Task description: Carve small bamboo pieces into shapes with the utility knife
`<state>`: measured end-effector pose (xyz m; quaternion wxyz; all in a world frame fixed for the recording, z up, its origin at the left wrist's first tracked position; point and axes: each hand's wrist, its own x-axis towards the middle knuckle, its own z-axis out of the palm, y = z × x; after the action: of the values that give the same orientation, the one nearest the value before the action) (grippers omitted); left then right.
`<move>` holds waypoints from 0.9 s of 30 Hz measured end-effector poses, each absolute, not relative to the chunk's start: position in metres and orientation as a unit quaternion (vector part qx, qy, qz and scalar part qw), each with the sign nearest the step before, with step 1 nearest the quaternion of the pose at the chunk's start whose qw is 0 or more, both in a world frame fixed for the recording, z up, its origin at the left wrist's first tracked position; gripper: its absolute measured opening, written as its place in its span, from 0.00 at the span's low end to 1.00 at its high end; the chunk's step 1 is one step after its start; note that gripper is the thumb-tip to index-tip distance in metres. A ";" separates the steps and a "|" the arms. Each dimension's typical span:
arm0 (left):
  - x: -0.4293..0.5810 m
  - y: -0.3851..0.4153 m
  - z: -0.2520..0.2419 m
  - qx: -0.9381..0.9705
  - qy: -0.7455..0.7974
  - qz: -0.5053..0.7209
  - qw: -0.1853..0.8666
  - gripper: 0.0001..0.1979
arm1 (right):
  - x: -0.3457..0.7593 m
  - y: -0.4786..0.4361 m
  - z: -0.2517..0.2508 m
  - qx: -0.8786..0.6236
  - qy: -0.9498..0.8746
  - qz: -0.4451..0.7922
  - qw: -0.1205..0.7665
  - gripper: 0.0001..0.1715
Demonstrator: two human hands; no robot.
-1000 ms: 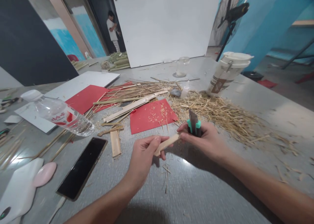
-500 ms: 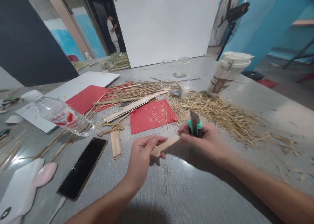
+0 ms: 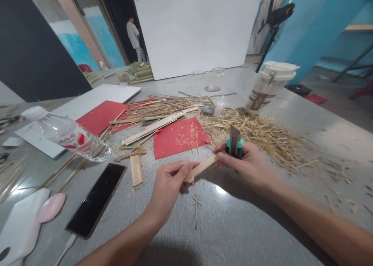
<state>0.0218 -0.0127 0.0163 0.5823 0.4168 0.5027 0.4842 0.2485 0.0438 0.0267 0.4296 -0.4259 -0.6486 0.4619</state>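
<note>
Left hand [image 3: 169, 182] pinched one end of a bamboo strip [image 3: 201, 167], right hand [image 3: 247, 165] gripped a teal knife [image 3: 234, 143] at the other end, mid-frame above the counter [image 3: 227, 227].

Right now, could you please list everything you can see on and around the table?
bamboo strip: one, pale tan, between both hands
utility knife: one, teal, blade up, right hand
red sheets: two, red, mid-table
loose bamboo: many, tan, across the sheets
shavings: one heap, straw-coloured, right of sheets
water bottle: one, clear, lying left
phone: one, black, near left
lidded cup: one, white, far right
glass jar: one, clear, far middle
table: one, grey, under everything
left hand: one, gripping the strip
right hand: one, holding the knife
</note>
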 end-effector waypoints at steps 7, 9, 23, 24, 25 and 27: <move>0.022 -0.009 0.019 0.429 0.478 0.431 0.634 0.20 | 0.250 0.045 0.023 -0.426 -0.599 0.490 0.469 0.18; 0.022 -0.010 0.018 0.445 0.459 0.403 0.655 0.18 | 0.250 0.047 0.021 -0.424 -0.591 0.497 0.474 0.19; 0.020 -0.006 0.019 0.266 0.414 0.483 0.724 0.19 | 0.258 0.046 0.026 -0.420 -0.812 0.209 0.347 0.07; 0.020 -0.006 0.018 0.253 0.412 0.487 0.727 0.20 | 0.259 0.047 0.025 -0.403 -0.826 0.204 0.337 0.08; 0.020 -0.006 0.017 0.242 0.411 0.489 0.730 0.21 | 0.259 0.047 0.025 -0.385 -0.839 0.199 0.328 0.08; 0.020 -0.005 0.015 0.230 0.408 0.490 0.735 0.22 | 0.259 0.047 0.025 -0.352 -0.859 0.193 0.317 0.09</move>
<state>0.0196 -0.0051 0.0151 0.7353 0.2297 0.4082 0.4899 0.2591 0.0468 0.0252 0.3171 -0.3523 -0.8591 0.1929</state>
